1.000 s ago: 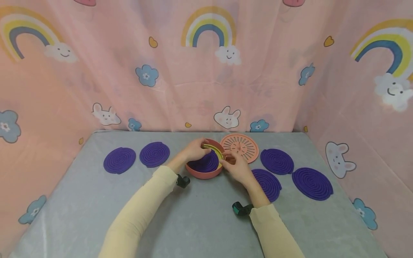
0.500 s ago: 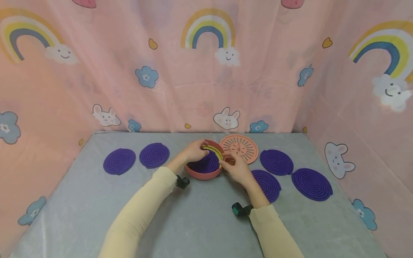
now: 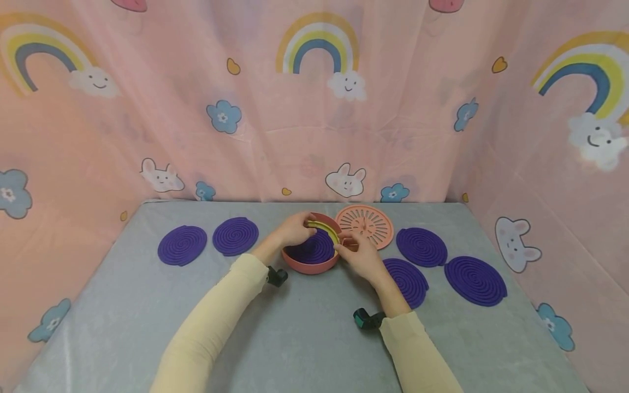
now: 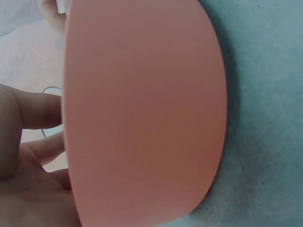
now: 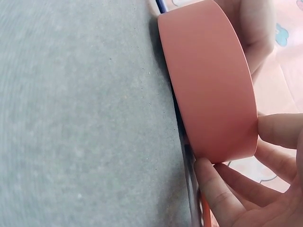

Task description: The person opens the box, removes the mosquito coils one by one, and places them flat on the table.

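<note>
A round pink mosquito coil holder (image 3: 309,268) stands near the back middle of the table, with a purple mosquito coil (image 3: 314,248) inside. A yellow curved strip (image 3: 328,228) runs along the holder's back right inner wall. My left hand (image 3: 296,229) reaches over the holder from the left, pinching the strip's far end between thumb and fingers. On the right side, my right hand (image 3: 362,255) grips the wall, its thumb at the rim by the strip. The right wrist view shows other fingers (image 5: 220,196) against the outside of the holder. In the left wrist view the wall hides the left fingertips.
A slotted pink lid (image 3: 375,221) lies behind my right hand. Two purple coils (image 3: 235,236) lie on the left of the grey table (image 3: 295,338); several more (image 3: 475,280) lie on the right, one (image 3: 405,283) partly under the right wrist. A patterned pink curtain (image 3: 275,147) surrounds the table.
My left hand has shifted very slightly left, and the yellow strip shows as a narrower band along the wall. My right hand and the holder have stayed in place.
</note>
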### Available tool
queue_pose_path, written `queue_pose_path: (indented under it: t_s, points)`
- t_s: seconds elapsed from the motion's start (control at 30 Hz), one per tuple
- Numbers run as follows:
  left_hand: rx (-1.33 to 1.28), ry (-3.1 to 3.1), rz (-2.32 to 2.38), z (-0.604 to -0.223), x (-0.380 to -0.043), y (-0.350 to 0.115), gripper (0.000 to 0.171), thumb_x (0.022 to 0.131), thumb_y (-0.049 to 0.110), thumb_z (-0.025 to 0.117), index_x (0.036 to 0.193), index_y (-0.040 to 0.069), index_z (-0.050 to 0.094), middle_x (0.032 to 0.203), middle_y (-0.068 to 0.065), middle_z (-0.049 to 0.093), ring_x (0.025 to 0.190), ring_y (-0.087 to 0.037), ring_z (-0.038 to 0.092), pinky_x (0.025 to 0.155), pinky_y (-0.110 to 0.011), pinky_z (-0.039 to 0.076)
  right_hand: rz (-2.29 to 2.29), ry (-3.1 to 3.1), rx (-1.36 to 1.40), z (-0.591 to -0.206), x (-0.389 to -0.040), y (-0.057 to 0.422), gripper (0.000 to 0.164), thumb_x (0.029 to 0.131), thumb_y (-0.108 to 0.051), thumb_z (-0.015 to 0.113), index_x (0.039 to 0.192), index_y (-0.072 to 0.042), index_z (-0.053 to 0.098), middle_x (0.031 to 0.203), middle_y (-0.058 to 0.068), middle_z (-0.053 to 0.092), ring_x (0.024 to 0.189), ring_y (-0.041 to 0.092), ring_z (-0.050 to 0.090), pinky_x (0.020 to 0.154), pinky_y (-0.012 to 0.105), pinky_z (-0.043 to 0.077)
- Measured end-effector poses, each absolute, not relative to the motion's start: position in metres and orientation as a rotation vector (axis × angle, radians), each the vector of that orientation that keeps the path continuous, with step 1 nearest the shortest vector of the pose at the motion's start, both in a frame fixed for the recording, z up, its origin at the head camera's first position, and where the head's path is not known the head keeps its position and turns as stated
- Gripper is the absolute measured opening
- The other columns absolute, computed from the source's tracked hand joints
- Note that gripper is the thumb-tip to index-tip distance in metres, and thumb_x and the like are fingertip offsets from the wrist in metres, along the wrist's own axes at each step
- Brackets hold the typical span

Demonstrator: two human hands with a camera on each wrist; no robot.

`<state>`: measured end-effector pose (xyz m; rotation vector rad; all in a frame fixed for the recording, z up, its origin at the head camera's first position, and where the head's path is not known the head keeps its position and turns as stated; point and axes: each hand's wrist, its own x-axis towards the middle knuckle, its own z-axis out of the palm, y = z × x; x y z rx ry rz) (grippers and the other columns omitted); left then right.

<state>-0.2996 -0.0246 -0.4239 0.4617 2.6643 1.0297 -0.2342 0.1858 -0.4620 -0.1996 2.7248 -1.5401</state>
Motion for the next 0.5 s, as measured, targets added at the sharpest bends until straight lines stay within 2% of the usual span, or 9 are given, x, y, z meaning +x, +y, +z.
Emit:
queue_pose_path:
  t_s: [0.5]
  points:
    - [0.46, 2.661, 0.954, -0.426, -0.3007, -0.0224, 0.038, 0.101, 0.013, 0.055, 0.139, 0.006, 0.058, 0.138, -0.018, 0.059, 0.131, -0.033, 0.052, 0.11, -0.051, 0.04, -1.56, 2.72, -0.217, -0.4627, -0.2338, 0.186, 0.038, 0.098, -0.023, 0.07, 0.132, -0.007, 0.063, 0.131, 0.021, 0.062, 0.12, 0.039, 0.06, 0.099, 0.054, 0.049]
